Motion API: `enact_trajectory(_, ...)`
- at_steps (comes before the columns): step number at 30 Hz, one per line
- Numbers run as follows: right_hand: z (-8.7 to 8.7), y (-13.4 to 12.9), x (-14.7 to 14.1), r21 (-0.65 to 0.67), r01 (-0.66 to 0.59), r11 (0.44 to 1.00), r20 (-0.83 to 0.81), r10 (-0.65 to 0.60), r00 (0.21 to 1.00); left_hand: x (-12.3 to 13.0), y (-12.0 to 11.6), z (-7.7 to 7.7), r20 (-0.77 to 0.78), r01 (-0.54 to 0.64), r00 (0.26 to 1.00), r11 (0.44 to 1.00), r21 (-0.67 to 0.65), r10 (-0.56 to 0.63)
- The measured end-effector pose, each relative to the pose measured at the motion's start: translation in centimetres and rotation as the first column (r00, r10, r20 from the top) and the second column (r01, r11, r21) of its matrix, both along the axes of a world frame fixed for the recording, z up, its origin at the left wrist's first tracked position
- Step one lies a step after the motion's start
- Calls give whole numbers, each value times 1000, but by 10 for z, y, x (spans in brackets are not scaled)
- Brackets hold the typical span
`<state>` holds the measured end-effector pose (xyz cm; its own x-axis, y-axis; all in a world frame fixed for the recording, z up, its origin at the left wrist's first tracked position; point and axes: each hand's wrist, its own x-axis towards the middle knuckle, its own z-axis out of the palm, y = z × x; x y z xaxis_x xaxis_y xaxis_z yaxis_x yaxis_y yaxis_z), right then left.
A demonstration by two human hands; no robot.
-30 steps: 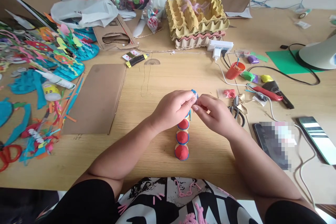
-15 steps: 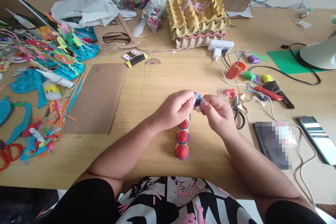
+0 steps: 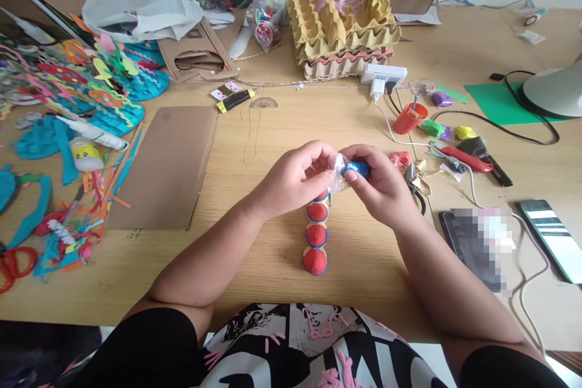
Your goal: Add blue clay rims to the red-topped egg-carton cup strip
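Over the middle of the table, my left hand (image 3: pixel 300 179) pinches a clear plastic wrapper (image 3: pixel 337 173). My right hand (image 3: pixel 379 185) is closed round a piece of blue clay (image 3: pixel 357 170), its thumb and fingers on either side. The wrapper touches the blue clay between the two hands. Under and in front of my hands lies a row of red domed pieces (image 3: pixel 315 235) with blue rims; my left hand hides its far end.
Brown cardboard (image 3: pixel 161 167) lies left, beside colourful craft scraps (image 3: pixel 68 230). Egg trays (image 3: pixel 345 42) are stacked behind. To the right are an orange cup (image 3: pixel 410 118), partly hidden scissors (image 3: pixel 413 179), a white cable, a tablet (image 3: pixel 470 248) and a phone (image 3: pixel 550 239).
My hands have shifted slightly, and more blue clay shows in my right hand. The clear wrapper now spreads out at my left fingertips. More of the red row is visible.
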<state>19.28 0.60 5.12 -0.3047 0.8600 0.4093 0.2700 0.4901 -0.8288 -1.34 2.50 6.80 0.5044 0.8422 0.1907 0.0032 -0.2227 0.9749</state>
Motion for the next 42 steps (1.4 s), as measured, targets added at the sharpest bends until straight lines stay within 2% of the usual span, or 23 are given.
enact_trajectory(3,4,-1,-1,101,41,994,95,-51,994,0,0,0,13,26,1000,997,-77,-25)
enact_trajectory(6,5,-2,-1,140,49,989,122,-66,990,-1,1,-3,9,37,999,994,-105,-37)
enact_trajectory(10,6,-4,-2,164,42,985,163,-70,984,-2,1,-4,-5,27,1000,997,-73,-28)
enact_trajectory(15,13,-10,-3,272,24,962,262,-98,960,-1,-2,0,-92,-25,996,1000,-10,24)
enact_trajectory(19,15,-13,-3,290,-16,957,284,-70,956,0,-2,-1,-94,-37,995,999,-26,35)
enact_trajectory(22,11,-11,-3,237,38,971,216,-90,972,-2,4,-5,-32,17,999,997,-81,-20)
enact_trajectory(26,4,-6,-2,205,227,952,125,-255,959,-4,9,-8,70,86,995,988,-127,-77)
enact_trajectory(28,3,-6,-3,222,271,936,117,-302,946,-2,8,-9,38,43,998,996,-78,-40)
enact_trajectory(30,3,-6,-3,200,288,937,101,-312,945,2,4,-9,-62,-62,996,996,57,66)
enact_trajectory(33,4,-7,-3,7,241,970,26,-241,970,7,0,-10,-115,-210,964,951,225,240)
enact_trajectory(36,4,-7,-3,-205,137,969,-143,-168,975,8,0,-10,-101,-249,954,934,258,282)
enact_trajectory(39,5,-7,-5,-254,106,961,-292,-181,939,7,0,-7,-108,-231,953,912,339,282)
enact_trajectory(42,6,-9,-8,-276,75,958,-363,-176,915,7,-2,-6,-120,-225,947,884,410,297)
